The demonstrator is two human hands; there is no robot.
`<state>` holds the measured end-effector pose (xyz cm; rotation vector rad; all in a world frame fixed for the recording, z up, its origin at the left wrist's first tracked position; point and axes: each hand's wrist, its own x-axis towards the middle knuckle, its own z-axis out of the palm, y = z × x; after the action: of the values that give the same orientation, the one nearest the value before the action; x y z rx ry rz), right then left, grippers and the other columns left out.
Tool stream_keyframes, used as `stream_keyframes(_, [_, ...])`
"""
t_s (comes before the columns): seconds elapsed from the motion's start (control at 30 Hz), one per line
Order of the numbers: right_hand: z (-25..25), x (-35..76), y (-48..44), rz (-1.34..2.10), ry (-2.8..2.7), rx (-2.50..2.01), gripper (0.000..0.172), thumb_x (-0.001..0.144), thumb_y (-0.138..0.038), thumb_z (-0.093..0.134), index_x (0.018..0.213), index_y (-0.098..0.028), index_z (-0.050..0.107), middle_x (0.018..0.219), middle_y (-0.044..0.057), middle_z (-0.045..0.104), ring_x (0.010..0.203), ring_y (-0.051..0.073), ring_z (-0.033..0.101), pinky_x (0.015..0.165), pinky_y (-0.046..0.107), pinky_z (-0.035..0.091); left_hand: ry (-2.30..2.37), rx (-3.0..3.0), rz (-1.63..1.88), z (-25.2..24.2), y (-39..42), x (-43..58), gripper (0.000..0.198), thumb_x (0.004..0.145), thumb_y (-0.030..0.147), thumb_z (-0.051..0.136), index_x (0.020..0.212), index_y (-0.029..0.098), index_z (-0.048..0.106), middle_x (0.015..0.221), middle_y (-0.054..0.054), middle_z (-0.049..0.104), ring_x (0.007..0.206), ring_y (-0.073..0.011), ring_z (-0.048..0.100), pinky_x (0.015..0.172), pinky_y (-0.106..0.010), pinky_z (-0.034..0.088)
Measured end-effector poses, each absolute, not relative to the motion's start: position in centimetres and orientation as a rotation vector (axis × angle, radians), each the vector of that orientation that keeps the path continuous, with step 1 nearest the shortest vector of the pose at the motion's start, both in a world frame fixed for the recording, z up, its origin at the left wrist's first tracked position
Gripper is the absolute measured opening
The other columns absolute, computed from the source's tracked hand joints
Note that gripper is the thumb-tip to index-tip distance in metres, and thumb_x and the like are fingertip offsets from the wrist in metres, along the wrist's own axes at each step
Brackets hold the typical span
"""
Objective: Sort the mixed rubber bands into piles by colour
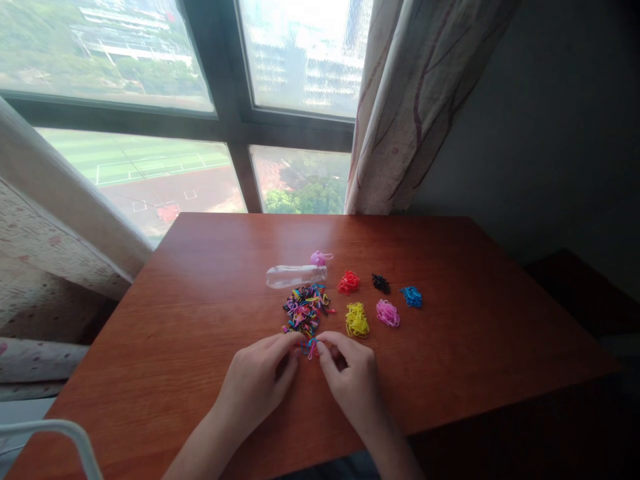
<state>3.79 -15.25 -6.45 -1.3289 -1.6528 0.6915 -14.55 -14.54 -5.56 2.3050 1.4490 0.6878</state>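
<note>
My left hand (263, 380) and my right hand (350, 377) meet near the table's front edge, fingertips pinched together on a few small coloured rubber bands (310, 347). Just beyond them lies a mixed pile of bands (304, 308). To its right sit sorted little heaps: yellow (357, 320), pink (387, 313), red (349, 282), black (381, 283) and blue (411, 297). A clear plastic bottle (295, 275) lies on its side behind the mixed pile, with its pink cap (319, 257) beside the neck.
The wooden table (200, 320) stands against a large window (240, 120). Curtains hang at the right (410, 107) and left (55, 220). A white rail (60, 437) shows at the lower left corner.
</note>
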Motion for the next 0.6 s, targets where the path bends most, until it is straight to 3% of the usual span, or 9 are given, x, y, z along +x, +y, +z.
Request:
stream_keyframes(0.13, [-6.2, 4.7, -15.4, 0.647, -1.619, -1.368, 0.016, 0.093, -0.024, 0.054, 0.092, -0.022, 0.070, 0.074, -0.001, 0.070, 0.060, 0.012, 0.062, 0.060, 0.020, 0.047, 1.466, 2.309, 0.670, -5.8, -14.5, -14.8, 0.020, 0.093, 0.023, 0.049, 0.105, 0.026, 0.064, 0.095, 0.000, 0.076, 0.080, -0.0165, 0.072, 0.069, -0.025, 0.053])
stream_keyframes(0.3, [-6.1, 10.5, -14.6, 0.321, -1.580, -1.538, 0.022, 0.093, -0.033, 0.054, 0.091, -0.020, 0.072, 0.076, 0.002, 0.072, 0.060, 0.015, 0.065, 0.061, 0.022, 0.049, 1.462, 2.347, 0.679, -5.9, -14.5, -14.9, 0.019, 0.093, 0.023, 0.048, 0.102, 0.025, 0.065, 0.097, 0.000, 0.076, 0.082, -0.0169, 0.073, 0.069, -0.025, 0.053])
stream_keyframes(0.47, [-7.0, 18.5, -12.5, -0.009, -1.497, -1.853, 0.038, 0.090, -0.049, 0.053, 0.089, -0.017, 0.075, 0.067, 0.005, 0.069, 0.058, 0.018, 0.064, 0.059, 0.026, 0.045, 1.448, 2.355, 0.675, -5.7, -14.4, -14.9, 0.021, 0.093, 0.022, 0.047, 0.101, 0.026, 0.065, 0.097, -0.001, 0.076, 0.082, -0.0166, 0.073, 0.070, -0.024, 0.053])
stream_keyframes(0.6, [-8.0, 22.4, -11.3, -0.051, -1.469, -2.028, 0.044, 0.089, -0.051, 0.049, 0.092, -0.017, 0.075, 0.070, 0.008, 0.071, 0.063, 0.021, 0.065, 0.061, 0.029, 0.044, 1.457, 2.356, 0.643, -5.7, -14.4, -14.9, 0.020, 0.093, 0.022, 0.047, 0.100, 0.026, 0.065, 0.096, -0.001, 0.076, 0.081, -0.0169, 0.072, 0.070, -0.025, 0.053])
